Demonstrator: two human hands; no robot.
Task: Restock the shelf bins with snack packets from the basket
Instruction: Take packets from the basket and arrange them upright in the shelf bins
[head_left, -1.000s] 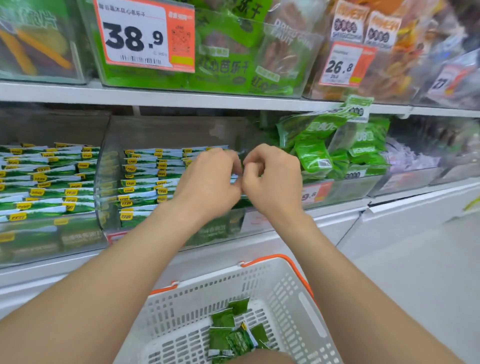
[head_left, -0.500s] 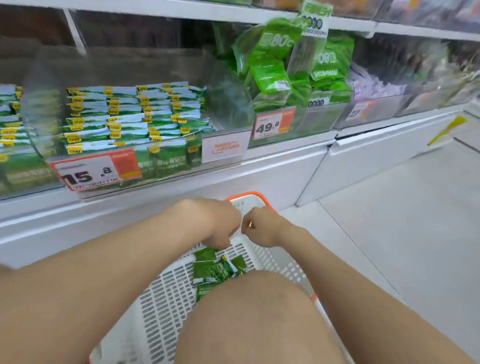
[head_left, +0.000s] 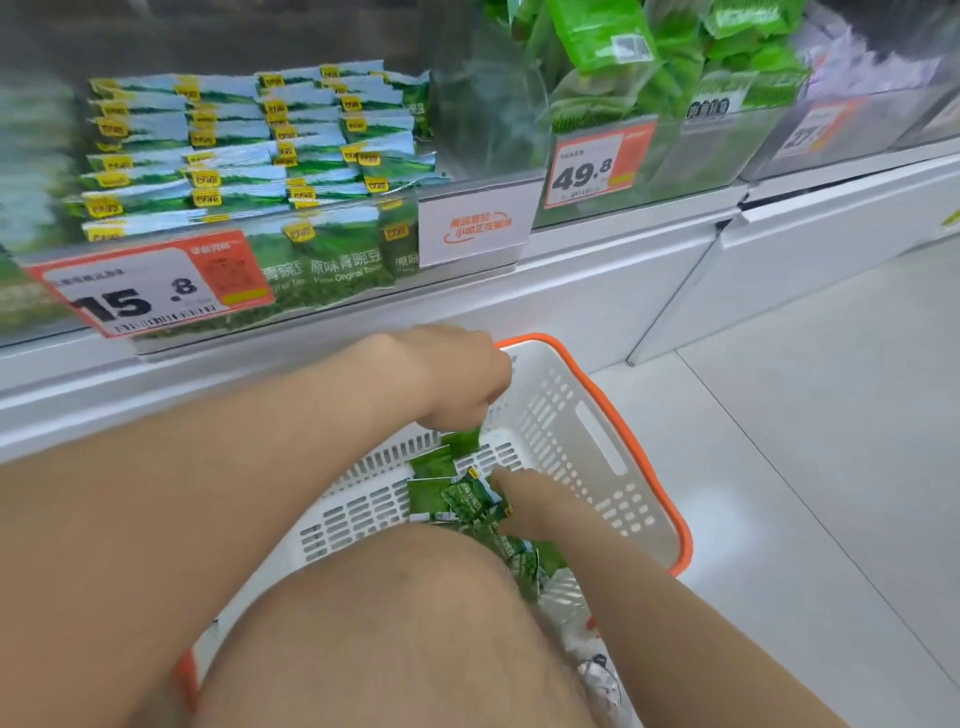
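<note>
The snack packets (head_left: 460, 499) lie in a loose green pile on the bottom of the basket (head_left: 582, 431), directly under both hands. The basket stands on the floor (head_left: 805, 467) close against the shelf base, which keeps the lift from pile to bin short.

The right hand (head_left: 524, 506) reaches into the pile from the near side, with a fingertip (head_left: 498, 475) touching the top packet. Whether it pinches that packet cannot be told, because the thumb is out of sight. The left hand (head_left: 460, 379) hangs over the far end of the basket, knuckles up and fingers curled downward. Its fingertips are hidden behind the hand, so a hold on the packet just below it cannot be confirmed.

Above and beyond the left hand, the shelf bin (head_left: 483, 119) holds flat stacks of matching packets (head_left: 249, 150); judging by the bare space at its right end, it can take more. A price tag (head_left: 150, 286) marked 15.8 fronts it.

A bare knee (head_left: 389, 623) covers the near half of the basket, so the count of remaining packets is unknown. Motion blur softens the shelf printing.
</note>
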